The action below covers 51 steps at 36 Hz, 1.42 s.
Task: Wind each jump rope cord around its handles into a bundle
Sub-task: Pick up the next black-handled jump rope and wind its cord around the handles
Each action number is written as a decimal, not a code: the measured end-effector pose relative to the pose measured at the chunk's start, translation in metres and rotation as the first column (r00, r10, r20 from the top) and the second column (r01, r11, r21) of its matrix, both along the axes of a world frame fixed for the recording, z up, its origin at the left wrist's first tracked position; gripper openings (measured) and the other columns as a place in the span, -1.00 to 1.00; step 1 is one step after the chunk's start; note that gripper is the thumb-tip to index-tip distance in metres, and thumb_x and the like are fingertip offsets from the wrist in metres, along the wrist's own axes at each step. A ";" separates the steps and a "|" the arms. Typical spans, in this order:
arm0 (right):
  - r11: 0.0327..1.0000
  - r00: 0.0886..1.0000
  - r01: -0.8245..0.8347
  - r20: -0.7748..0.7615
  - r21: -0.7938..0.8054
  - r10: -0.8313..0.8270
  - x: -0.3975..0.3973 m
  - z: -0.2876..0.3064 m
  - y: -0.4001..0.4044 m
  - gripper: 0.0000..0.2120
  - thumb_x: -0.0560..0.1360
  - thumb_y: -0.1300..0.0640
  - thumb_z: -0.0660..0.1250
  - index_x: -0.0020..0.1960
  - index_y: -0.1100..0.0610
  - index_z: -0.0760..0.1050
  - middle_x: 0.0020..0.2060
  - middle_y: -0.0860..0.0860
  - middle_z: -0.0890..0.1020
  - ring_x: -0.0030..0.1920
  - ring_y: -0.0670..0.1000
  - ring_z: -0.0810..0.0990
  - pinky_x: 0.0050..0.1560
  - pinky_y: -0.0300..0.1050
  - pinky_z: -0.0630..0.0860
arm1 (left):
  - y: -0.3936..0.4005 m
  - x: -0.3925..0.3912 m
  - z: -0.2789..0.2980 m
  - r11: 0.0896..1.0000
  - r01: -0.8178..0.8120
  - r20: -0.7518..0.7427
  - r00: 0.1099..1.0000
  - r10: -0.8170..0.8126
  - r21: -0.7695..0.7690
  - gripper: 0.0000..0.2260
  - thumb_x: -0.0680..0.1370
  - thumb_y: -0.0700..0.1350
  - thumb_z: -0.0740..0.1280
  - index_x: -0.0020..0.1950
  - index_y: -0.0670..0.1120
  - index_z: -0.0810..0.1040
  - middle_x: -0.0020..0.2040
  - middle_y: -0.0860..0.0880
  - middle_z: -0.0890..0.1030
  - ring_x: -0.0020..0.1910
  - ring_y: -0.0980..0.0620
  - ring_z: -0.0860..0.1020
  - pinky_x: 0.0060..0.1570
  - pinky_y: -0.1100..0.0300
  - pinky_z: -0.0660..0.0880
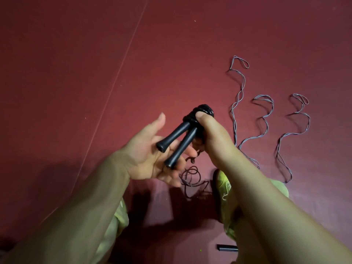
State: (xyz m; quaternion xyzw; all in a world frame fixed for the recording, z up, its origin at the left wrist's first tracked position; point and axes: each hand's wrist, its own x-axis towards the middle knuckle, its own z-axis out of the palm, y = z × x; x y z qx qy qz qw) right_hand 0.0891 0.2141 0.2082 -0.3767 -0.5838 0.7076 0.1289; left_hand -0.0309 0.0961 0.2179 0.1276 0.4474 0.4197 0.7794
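Your right hand grips the wound end of a black jump rope: the thumb presses down over the coils of black cord that are wrapped tightly around the upper part of the two black handles, and the other fingers curl around the underside, mostly hidden. The handles stick out of the coils toward you and to the left, splayed apart in a narrow V, their flared ends lying over your left palm.

Your left hand is spread open, palm up, fingers relaxed and straight, just under the handle ends; whether the ends actually touch the palm cannot be told. It holds nothing.

Below your hands, the unwound remainder of the dark cord hangs down and lies in loose loops on the red floor, just beside your yellow-green shoe.

To the right, well apart from the bundle, three grey cords lie stretched out on the floor in wavy doubled lines, each ending in a loop at the far end. Their near ends pass behind your right forearm or run toward your leg.

Near the bottom edge, between your forearms, a short black handle-like piece lies flat on the floor.
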 end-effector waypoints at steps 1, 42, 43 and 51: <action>1.000 0.999 -0.029 -0.034 -0.005 0.028 -0.001 0.001 0.000 -0.72 0.35 -0.13 0.16 -0.45 0.00 0.38 -0.56 -0.05 0.32 -0.47 -0.01 0.24 -0.42 -0.15 0.21 | 0.000 0.000 0.001 1.000 -0.009 0.027 1.000 0.009 -0.003 -0.23 0.30 0.46 -0.02 -0.20 -0.16 0.66 -0.47 -0.06 0.47 -0.54 0.00 0.45 -0.27 0.05 0.55; 0.972 0.941 -0.174 0.319 0.156 0.117 0.002 -0.015 0.000 -0.45 0.40 -0.36 0.18 -0.31 0.14 0.52 -0.58 -0.09 0.28 -0.55 -0.07 0.20 -0.38 -0.10 0.13 | 0.007 0.004 -0.026 0.991 -0.099 -0.981 0.161 0.108 0.093 -0.61 0.38 0.21 0.41 -0.36 -0.03 0.34 -0.44 0.07 0.39 -0.42 0.02 0.37 -0.36 0.13 0.25; 0.974 0.945 -0.169 0.305 0.149 0.117 0.003 -0.015 0.000 -0.48 0.40 -0.33 0.19 -0.30 0.14 0.50 -0.58 -0.10 0.27 -0.55 -0.07 0.19 -0.39 -0.10 0.12 | 0.007 0.004 -0.028 0.993 -0.086 -0.977 0.189 0.098 0.083 -0.60 0.38 0.23 0.41 -0.35 -0.03 0.34 -0.43 0.07 0.38 -0.41 0.02 0.36 -0.35 0.13 0.25; 0.990 0.989 -0.105 0.113 0.099 0.093 0.006 -0.002 0.002 -0.71 0.36 -0.12 0.17 -0.24 0.12 0.39 -0.51 -0.03 0.25 -0.45 -0.02 0.16 -0.32 0.03 0.03 | 0.004 0.007 -0.017 0.999 0.008 -0.068 0.998 -0.010 -0.039 -0.36 0.40 0.33 0.08 0.13 -0.17 0.53 -0.12 -0.16 0.65 -0.20 -0.07 0.60 -0.07 0.03 0.52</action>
